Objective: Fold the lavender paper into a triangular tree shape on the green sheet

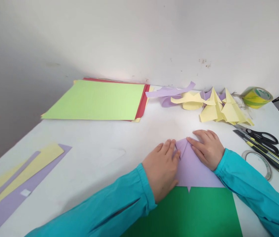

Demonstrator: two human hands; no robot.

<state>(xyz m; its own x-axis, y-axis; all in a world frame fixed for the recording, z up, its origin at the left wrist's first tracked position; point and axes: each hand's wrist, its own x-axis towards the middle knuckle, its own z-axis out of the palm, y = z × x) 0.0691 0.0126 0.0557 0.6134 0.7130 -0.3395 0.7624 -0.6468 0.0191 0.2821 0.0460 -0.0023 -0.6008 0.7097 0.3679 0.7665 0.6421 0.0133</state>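
A folded sheet of purple paper [196,174] lies partly over a green sheet [191,214], with a small folded triangular flap [181,147] at its top end. My left hand [163,168] lies along the left edge of the purple paper, fingers stretched out and the thumb close to the flap. From the other side, my right hand [207,147] rests on the right slanting edge, its index finger touching the top corner and its fingers apart. Neither hand is closed round anything. The paper's left edge is partly hidden under my left hand.
Light green sheets [95,100] top a paper stack at the back left. Folded yellow paper shapes [212,108], purple strips [171,93] and a tape roll [256,97] stand along the wall. Scissors [265,137], a cutter [267,153] and another tape roll [267,166] lie right; paper offcuts [43,177] left.
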